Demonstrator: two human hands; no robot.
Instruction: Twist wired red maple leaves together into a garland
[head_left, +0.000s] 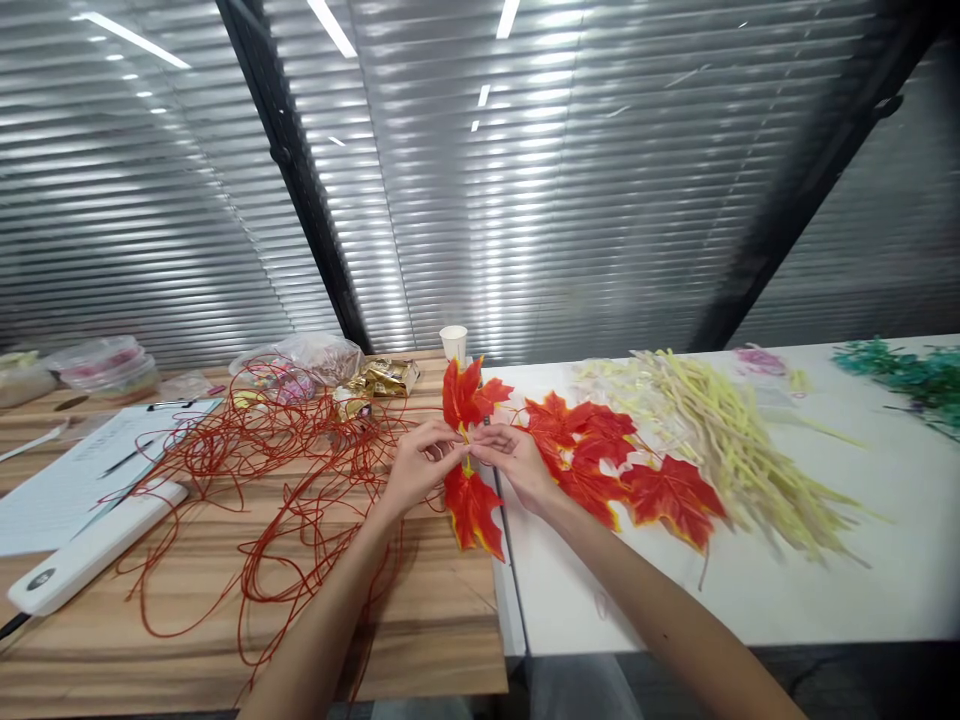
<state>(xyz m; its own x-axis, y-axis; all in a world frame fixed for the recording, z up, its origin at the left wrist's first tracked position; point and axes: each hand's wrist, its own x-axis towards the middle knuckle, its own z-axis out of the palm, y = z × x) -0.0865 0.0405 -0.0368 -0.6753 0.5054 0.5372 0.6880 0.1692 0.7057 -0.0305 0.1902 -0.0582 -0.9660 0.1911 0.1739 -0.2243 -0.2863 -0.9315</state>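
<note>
Both hands meet over the seam between the two tables, with fingertips pinched together. My left hand [421, 462] and my right hand [519, 458] grip the stems of red artificial maple leaves [471, 510]. One leaf hangs below the fingers, and more red leaf [463, 395] stands up above them. To the right, a cluster of red maple leaves [592, 490] with yellow edges lies on the white table. A tangle of thin red cord [281, 530] spreads over the wooden table beside my left hand and forearm. The exact spot where the stems meet is hidden by my fingers.
The wooden table [442, 630] holds a clipboard with paper [71, 480], a white bar-shaped device [97, 550], plastic containers [109, 370] and gold wrappers [386, 378]. A paper cup [454, 343] stands behind. Pale yellow stems [720, 440] and teal foliage [911, 375] lie on the white table [885, 560].
</note>
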